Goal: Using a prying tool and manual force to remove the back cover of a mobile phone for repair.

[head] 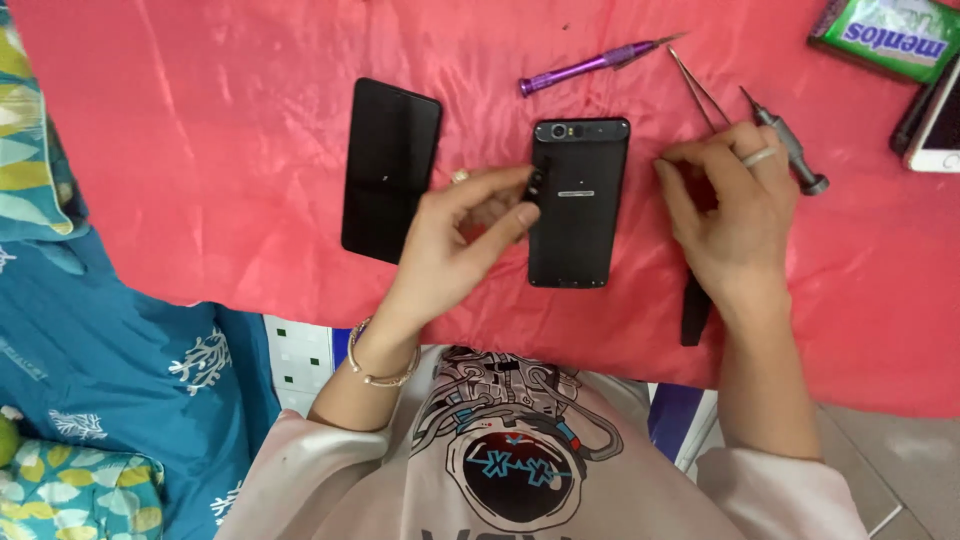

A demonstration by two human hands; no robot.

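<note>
A black phone [582, 215] lies back-up in the middle of the red cloth [200, 120], camera end away from me. My left hand [455, 245], with a bracelet on its wrist, pinches a small black part [537, 186] at the phone's left edge. To the right of the phone, my right hand [728, 215] wears a ring and has its fingers curled in. A flat black strip [693, 312] sticks out from under its palm toward me. A second black phone or panel [390, 170] lies left of my left hand.
A purple screwdriver [590, 65], tweezers [698, 88] and a grey screwdriver [792, 152] lie beyond the hands. A green packet [885, 35] and a white phone [937, 125] sit at the far right. Blue patterned bedding [120, 340] lies to the left.
</note>
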